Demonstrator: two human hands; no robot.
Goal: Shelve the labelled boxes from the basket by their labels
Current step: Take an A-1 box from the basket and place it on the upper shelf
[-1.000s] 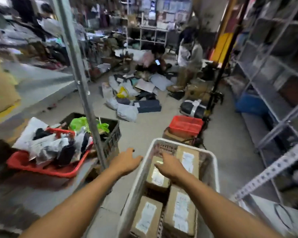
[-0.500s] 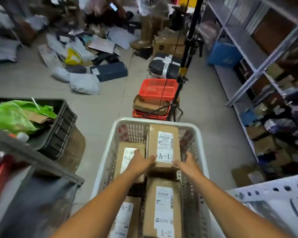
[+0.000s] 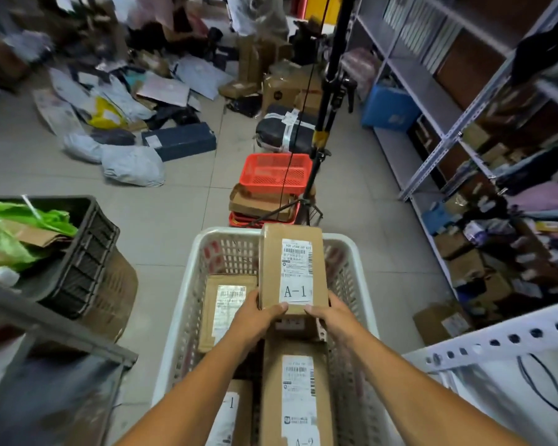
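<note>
A brown cardboard box labelled A-1 is held above the white plastic basket, its far end over the basket's far rim. My left hand grips its near left corner and my right hand grips its near right corner, thumbs on top. Inside the basket lie several more labelled boxes: one at the left, a long one at the near right and one at the near left, partly hidden by my left forearm.
Grey metal shelving full of parcels runs along the right. A black crate with green bags stands at the left. Ahead on the floor are a red basket, a tripod and scattered parcels.
Both hands closed on the A-1 box and lifted it up and away from the other boxes. The view tilted down from the room to the basket.
</note>
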